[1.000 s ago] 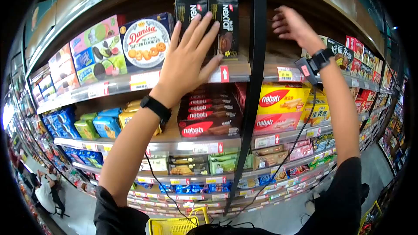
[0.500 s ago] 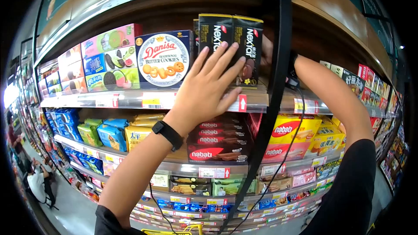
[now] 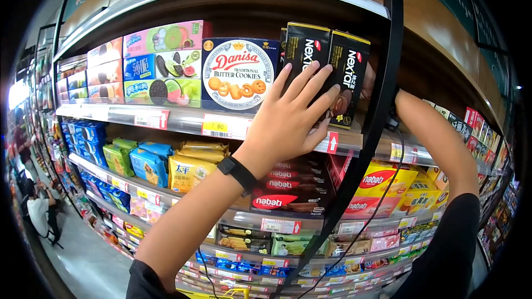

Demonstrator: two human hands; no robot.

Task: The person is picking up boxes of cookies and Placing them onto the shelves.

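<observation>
Two black Nextar cookie boxes [image 3: 346, 58] stand side by side near the right end of the upper shelf, the right one leaning slightly. My left hand [image 3: 296, 111] lies against their fronts with its fingers spread. My right hand [image 3: 367, 80] reaches behind the black shelf post to the right side of the boxes. Only a sliver of it shows, and its fingers are hidden. Left of the Nextar boxes stands a dark blue Danisa butter cookies box [image 3: 240, 75], apart from my hands.
The black upright post [image 3: 382, 61] separates two shelf bays. Oreo boxes [image 3: 163, 65] are stacked at the left. Below are brown Nabati wafer boxes [image 3: 288, 191] and yellow cracker packs [image 3: 191, 169]. A thin black cable [image 3: 382, 196] hangs by my right arm. A person [image 3: 40, 207] is in the aisle.
The view has shifted, so the shelf appears farther right. The right Nextar box now tilts more against its neighbour. My left hand remains on the box fronts, my right beside them.
</observation>
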